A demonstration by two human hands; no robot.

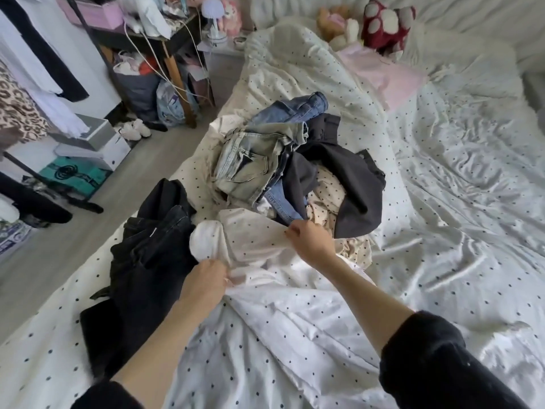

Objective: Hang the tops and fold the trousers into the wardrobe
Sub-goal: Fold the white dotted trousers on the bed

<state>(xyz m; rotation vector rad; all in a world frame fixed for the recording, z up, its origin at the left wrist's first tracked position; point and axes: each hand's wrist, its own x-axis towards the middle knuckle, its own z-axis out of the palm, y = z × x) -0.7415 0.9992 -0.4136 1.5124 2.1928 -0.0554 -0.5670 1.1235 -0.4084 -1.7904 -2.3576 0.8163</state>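
On the dotted bed [442, 202], I pinch a pale spotted top [253, 243] with both hands: left hand [206, 278] at its near-left edge, right hand [309, 240] at its far-right edge. Its length runs between them, below the jeans pile [259, 160].

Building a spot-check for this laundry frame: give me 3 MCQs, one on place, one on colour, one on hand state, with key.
1. Where do the black trousers lie relative to the clothes pile?
A. Left, near the bed edge
B. On the floor
C. On the pillows

2. What colour is the jacket on the pile?
A. Red
B. Dark grey
C. Yellow

3. What is the right hand doing?
A. Hanging idle
B. Pinching the white dotted garment
C. Holding a hanger

Key: 1 A, they lie on the bedsheet left of the pile. 2 B, it is charcoal. 3 B, its fingers pinch the fabric; the left hand grips it too.
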